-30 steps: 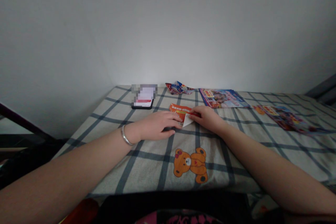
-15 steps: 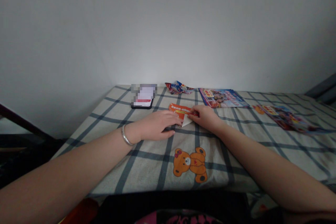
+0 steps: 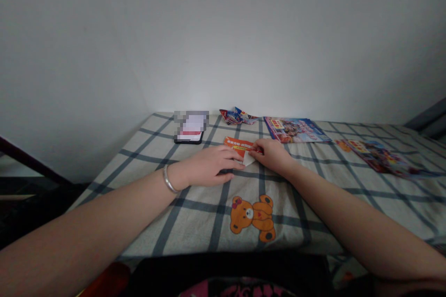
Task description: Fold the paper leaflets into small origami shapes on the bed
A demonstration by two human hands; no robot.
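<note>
Paper of bright orange print (image 3: 238, 143) is lying right between the two hands, pale lettering facing up, a small white flap (image 3: 248, 159) showing at its near right. The bare right hand (image 3: 273, 154) is doing the gripping: thumb and fingertips are pinching the paper's right-hand end, so the sheet is running leftward out of that grip. Across from it, the bare left hand (image 3: 209, 165), wearing a silver metal bangle (image 3: 168, 179), is keeping an open grip, palm down, its fingers reaching over the sheet's near left part and resting there without clasping it. All this is happening on a cream cloth with dark blue-grey checks (image 3: 195, 222), where a printed orange bear (image 3: 253, 218) is lying nearer the person. Beyond the sheet, a folded blue-and-red glossy paper (image 3: 237, 117) is sitting by the wall (image 3: 223, 41); a black-edged rectangular phone (image 3: 192, 127) is glowing to its left, and colourful glossy leaflets (image 3: 296, 130) are resting just beyond the right hand.
</note>
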